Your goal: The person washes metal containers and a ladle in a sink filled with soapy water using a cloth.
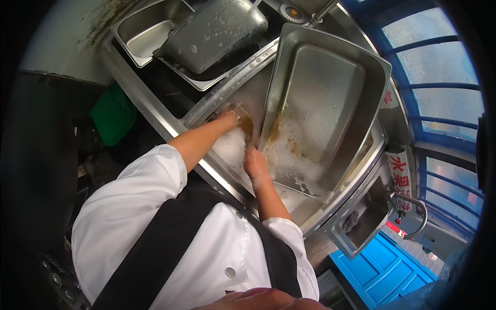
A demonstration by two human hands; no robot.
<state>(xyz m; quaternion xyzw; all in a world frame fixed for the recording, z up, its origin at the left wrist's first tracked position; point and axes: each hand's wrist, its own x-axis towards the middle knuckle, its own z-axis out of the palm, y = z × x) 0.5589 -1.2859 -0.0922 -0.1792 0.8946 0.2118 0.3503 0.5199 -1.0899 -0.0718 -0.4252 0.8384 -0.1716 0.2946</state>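
Note:
A large rectangular stainless steel pan [329,93] rests tilted in the sink [252,83], with suds and yellowish residue at its near end. My right hand [255,164] is closed around the pan's left rim near the close corner, its wrist flecked with foam. To the left of the pan, my left hand [228,119] reaches into foamy water [230,145]. Its fingers are partly hidden by foam and splashing, so anything in them cannot be made out. Brownish water swirls just beside it.
Behind the sink, a wet steel pan [217,38] lies under running water beside a smaller steel pan [151,40]. At right are a small basin [364,221] with a scourer [350,221], a curved faucet [422,217] and a blue plastic crate [383,263]. A green bin [112,114] stands left.

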